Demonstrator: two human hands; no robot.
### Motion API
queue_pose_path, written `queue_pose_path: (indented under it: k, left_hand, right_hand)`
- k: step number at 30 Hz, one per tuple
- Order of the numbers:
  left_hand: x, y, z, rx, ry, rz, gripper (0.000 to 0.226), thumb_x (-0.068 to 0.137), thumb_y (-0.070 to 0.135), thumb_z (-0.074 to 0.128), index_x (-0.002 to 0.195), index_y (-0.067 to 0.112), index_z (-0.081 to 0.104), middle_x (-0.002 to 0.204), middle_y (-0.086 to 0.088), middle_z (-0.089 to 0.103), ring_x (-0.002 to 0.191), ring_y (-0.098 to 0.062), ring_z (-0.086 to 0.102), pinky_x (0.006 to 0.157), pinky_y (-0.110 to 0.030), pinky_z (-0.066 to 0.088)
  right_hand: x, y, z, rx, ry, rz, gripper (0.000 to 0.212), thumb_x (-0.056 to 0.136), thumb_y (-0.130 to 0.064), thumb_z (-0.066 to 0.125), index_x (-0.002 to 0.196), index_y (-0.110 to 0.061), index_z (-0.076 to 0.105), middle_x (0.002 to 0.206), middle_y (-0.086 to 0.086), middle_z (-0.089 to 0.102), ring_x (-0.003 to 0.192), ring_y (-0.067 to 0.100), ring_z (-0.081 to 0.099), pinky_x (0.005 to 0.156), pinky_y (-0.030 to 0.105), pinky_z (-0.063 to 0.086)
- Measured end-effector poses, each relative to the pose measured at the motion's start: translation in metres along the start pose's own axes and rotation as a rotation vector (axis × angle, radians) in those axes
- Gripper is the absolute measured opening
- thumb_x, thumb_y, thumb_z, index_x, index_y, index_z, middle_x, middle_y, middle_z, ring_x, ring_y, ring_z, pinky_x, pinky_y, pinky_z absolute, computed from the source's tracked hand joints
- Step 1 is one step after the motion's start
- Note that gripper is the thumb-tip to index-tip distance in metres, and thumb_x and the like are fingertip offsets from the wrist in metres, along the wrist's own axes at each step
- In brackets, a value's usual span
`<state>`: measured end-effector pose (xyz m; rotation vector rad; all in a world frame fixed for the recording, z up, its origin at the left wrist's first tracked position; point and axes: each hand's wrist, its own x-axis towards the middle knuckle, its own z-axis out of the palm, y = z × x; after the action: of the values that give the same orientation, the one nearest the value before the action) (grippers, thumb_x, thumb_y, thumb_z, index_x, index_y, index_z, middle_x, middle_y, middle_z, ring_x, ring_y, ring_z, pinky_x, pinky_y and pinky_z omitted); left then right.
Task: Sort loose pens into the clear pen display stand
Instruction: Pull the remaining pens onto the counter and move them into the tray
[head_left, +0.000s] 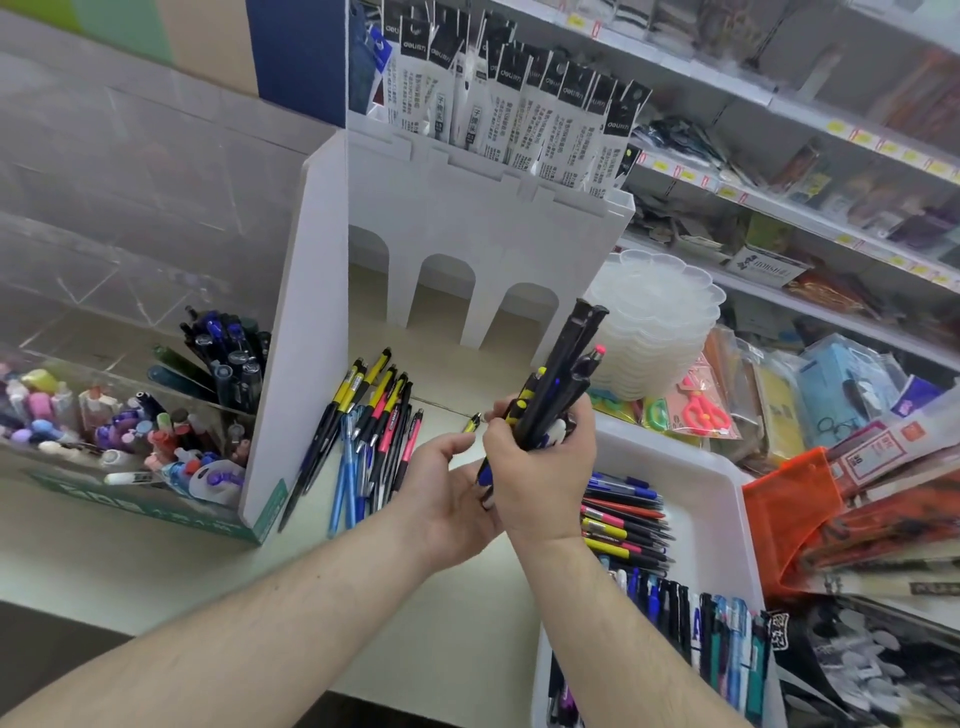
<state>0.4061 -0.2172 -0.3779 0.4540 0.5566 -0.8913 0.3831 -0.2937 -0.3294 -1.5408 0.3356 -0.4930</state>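
You are standing in a stationery shop. Shelves (779, 98) are running along the right wall, carrying yellow price tags (862, 137) on their edges and packed goods behind them. A white rack (488, 208) is holding hanging refill packs (524, 104) in rows. A clear stand (130, 291) at the left is showing pens and erasers upright for sale. Bagged scissors (704, 410), stacked palettes (660, 322) and a tray (727, 499) of pens are crowding the counter.

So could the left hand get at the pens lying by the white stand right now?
Probably yes: the left hand is open and holds nothing, the loose pens lie just beside it, uncovered. The right hand holds a bundle.
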Motion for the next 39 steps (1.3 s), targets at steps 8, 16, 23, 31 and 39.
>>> queue_pose_path:
  k: [8,16,23,31,39]
  left_hand:
    - [0.003,-0.001,0.018,0.15,0.027,0.079,0.025,0.087,0.026,0.062,0.095,0.009,0.077,0.081,-0.004,0.073,0.07,-0.018,0.07,0.063,-0.027,0.054]
    - [0.001,-0.002,0.023,0.185,-0.053,0.12,0.026,0.094,0.019,0.05,0.108,0.014,0.072,0.092,-0.005,0.074,0.083,-0.019,0.072,0.07,-0.028,0.054]
    - [-0.001,-0.003,0.026,0.253,-0.017,0.18,0.028,0.098,0.024,0.046,0.09,0.013,0.07,0.078,-0.005,0.072,0.073,-0.016,0.071,0.062,-0.024,0.053]
    - [0.006,-0.009,0.024,0.321,0.244,0.383,0.017,0.089,0.021,0.064,0.097,0.015,0.077,0.094,-0.009,0.077,0.082,-0.017,0.074,0.071,-0.029,0.057]
    - [0.014,-0.021,0.034,0.348,0.273,0.326,0.026,0.098,0.019,0.049,0.1,0.002,0.068,0.088,-0.017,0.074,0.08,-0.025,0.072,0.082,-0.039,0.06]
  right_hand:
    - [-0.004,0.008,0.0,-0.013,0.067,0.015,0.045,0.077,0.001,0.077,0.116,-0.015,0.059,0.096,0.005,0.073,0.09,0.016,0.073,0.086,0.031,0.06]
    - [-0.009,0.012,0.001,0.052,0.081,0.009,0.053,0.072,0.002,0.078,0.117,-0.017,0.059,0.101,0.005,0.07,0.094,0.018,0.072,0.09,0.034,0.058]
    - [-0.009,0.018,0.001,0.022,0.083,0.1,0.057,0.066,-0.004,0.084,0.118,-0.009,0.061,0.097,0.006,0.073,0.092,0.012,0.073,0.087,0.031,0.059]
    - [0.001,0.024,-0.003,0.193,0.153,0.424,0.024,0.076,0.001,0.08,0.098,-0.004,0.072,0.083,0.004,0.077,0.084,0.019,0.075,0.073,0.027,0.058]
    - [0.019,0.023,-0.025,0.303,0.215,0.568,0.03,0.08,0.003,0.073,0.107,0.011,0.062,0.076,0.011,0.067,0.066,0.024,0.067,0.058,0.029,0.055]
